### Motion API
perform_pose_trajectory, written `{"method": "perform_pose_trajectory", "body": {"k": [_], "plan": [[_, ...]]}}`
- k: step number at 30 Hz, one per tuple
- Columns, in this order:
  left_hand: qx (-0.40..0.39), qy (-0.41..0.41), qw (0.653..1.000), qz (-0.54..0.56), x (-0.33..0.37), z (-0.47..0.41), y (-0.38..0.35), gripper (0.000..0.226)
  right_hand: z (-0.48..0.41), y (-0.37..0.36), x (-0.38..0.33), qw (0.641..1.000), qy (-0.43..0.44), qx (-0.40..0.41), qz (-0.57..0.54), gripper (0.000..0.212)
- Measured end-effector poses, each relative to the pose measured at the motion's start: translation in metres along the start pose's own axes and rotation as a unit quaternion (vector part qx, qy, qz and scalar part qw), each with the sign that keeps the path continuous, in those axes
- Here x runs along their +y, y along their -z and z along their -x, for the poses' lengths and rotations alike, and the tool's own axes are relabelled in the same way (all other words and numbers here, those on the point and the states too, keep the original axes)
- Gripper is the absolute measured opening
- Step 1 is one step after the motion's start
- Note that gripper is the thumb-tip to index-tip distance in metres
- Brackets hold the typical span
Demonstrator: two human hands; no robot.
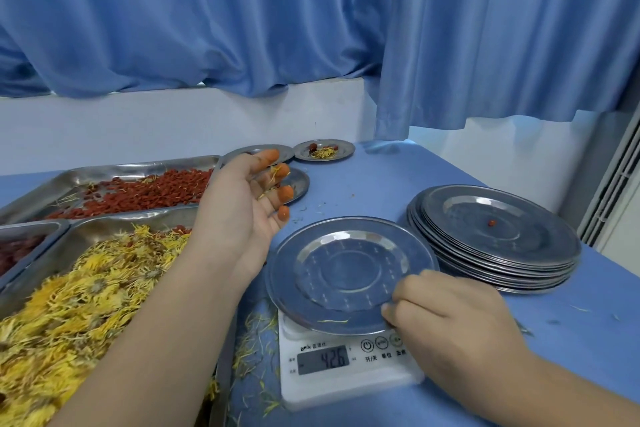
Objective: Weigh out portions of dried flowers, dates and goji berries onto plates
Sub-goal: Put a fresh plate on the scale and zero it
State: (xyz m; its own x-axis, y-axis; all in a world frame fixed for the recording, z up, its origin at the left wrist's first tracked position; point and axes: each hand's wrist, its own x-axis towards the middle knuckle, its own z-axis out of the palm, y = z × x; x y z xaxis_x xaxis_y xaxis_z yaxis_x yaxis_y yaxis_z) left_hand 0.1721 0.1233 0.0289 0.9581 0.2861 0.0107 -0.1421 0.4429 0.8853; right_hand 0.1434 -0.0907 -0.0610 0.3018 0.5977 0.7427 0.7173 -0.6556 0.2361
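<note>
The right hand (446, 308) pinched the empty plate (346, 274) on the scale (346, 388), lower centre; the left hand (242, 204) hovered open. Pressing the rim could falsify the reading.

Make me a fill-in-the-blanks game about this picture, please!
1. The right hand pinches the rim of the plate that sits on the white ____.
2. The fingertips of the left hand are stained ____.
3. On top of the stack of plates lies one small red ____.
4. The dried flowers in the nearest tray are ____.
Missing words: scale, orange, berry, yellow.
</note>
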Motion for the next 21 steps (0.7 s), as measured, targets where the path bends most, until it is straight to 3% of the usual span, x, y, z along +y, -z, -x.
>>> {"method": "perform_pose_trajectory", "body": {"k": [11,15,21], "plan": [[0.0,0.013,1.0,-0.014,-0.002,0.001,-0.002,0.02,-0.002,-0.005,-0.001,0.998,-0.05,-0.025,-0.025,0.008],[-0.002,0.019,1.0,-0.013,-0.002,-0.001,-0.001,0.019,-0.002,0.001,0.0,0.995,-0.06,-0.049,-0.07,0.028],[-0.003,0.025,1.0,-0.01,-0.003,-0.002,0.002,0.017,0.001,0.013,0.016,0.987,-0.067,-0.082,-0.121,0.02]]}}
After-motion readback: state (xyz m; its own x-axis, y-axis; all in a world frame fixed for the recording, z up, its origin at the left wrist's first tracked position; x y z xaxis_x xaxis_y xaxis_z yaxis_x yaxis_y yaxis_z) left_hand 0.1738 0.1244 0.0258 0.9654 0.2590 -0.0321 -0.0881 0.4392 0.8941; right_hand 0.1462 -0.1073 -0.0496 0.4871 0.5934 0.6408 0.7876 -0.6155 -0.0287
